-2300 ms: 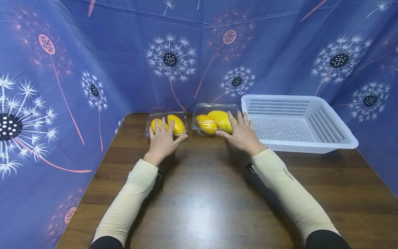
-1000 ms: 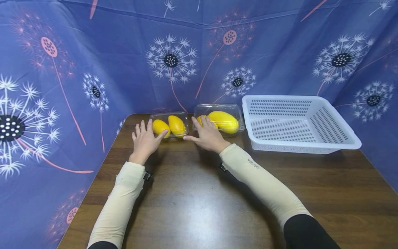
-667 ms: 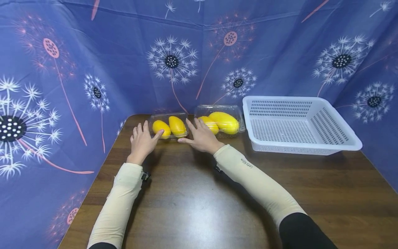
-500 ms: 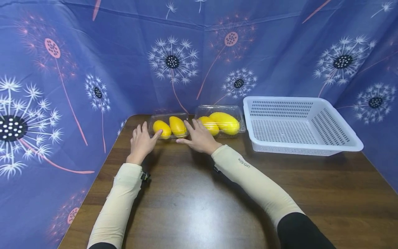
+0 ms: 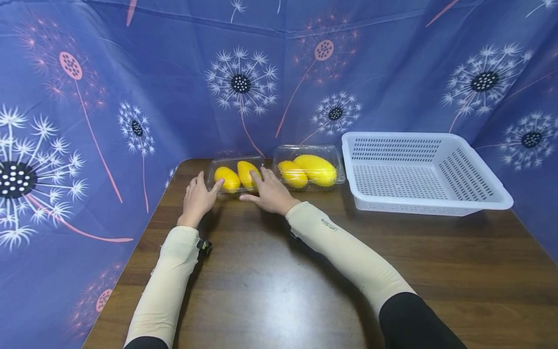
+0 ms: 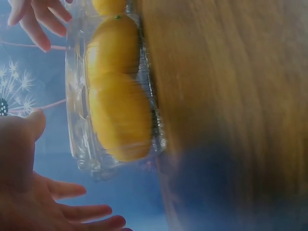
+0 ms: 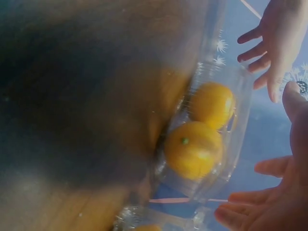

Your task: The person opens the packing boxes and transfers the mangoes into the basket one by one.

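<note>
A clear plastic clamshell box (image 5: 211,175) with two yellow mangoes (image 5: 226,179) stands at the back left of the table in the head view. Fingers spread, my left hand (image 5: 197,199) is at its left end, the thumb overlapping the near mango. At the right end is my right hand (image 5: 271,195), also spread, its fingertips overlapping the other mango. The left wrist view shows a gap between my left palm (image 6: 21,192) and the box's end (image 6: 96,166). In the right wrist view my right fingers (image 7: 274,166) are straight beside the box wall (image 7: 243,130).
Beside it on the right is a second clear box (image 5: 307,148), holding two mangoes (image 5: 317,170). A white perforated basket (image 5: 429,207) stands farther right. Blue dandelion-print cloth (image 5: 174,72) hangs behind and left of the brown wooden table (image 5: 261,291).
My right hand has moved left from the right-hand box to the right end of the left-hand box. My left hand has shifted from over the left-hand box to its left end.
</note>
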### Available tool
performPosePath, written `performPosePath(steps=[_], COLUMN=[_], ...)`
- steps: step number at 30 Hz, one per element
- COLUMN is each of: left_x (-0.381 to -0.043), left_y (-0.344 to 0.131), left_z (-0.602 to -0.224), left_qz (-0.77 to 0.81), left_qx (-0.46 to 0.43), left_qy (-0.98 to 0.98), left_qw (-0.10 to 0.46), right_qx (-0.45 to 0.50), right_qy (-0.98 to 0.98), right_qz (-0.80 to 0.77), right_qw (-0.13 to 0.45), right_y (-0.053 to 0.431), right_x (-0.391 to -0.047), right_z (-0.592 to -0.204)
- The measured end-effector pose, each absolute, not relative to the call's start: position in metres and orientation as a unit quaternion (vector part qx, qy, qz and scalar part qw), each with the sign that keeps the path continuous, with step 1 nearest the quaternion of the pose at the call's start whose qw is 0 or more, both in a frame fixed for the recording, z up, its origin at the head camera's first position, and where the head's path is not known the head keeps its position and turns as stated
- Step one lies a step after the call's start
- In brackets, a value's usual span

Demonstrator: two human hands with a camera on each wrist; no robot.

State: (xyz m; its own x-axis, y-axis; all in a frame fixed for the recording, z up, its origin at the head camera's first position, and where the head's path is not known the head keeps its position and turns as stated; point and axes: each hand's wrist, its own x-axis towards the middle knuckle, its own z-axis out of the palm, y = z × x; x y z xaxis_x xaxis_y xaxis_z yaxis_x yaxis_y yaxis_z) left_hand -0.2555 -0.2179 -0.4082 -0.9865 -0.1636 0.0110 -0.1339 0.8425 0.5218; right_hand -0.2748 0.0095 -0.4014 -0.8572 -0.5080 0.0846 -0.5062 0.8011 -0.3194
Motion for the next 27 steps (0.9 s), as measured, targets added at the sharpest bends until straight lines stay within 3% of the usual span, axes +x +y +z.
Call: performPosePath(steps=[27], left_x=[-0.266], left_y=[-0.219], left_z=[-0.421], left_qz=[-0.34], left_qx=[0.079], left_qy=[-0.937], left_qw=[0.029], right_qx=[-0.267], right_qy=[0.95], right_qz=[-0.162], right_qw=[0.008], right_y=[-0.007], right_x=[-0.279], right_z=[-0.412])
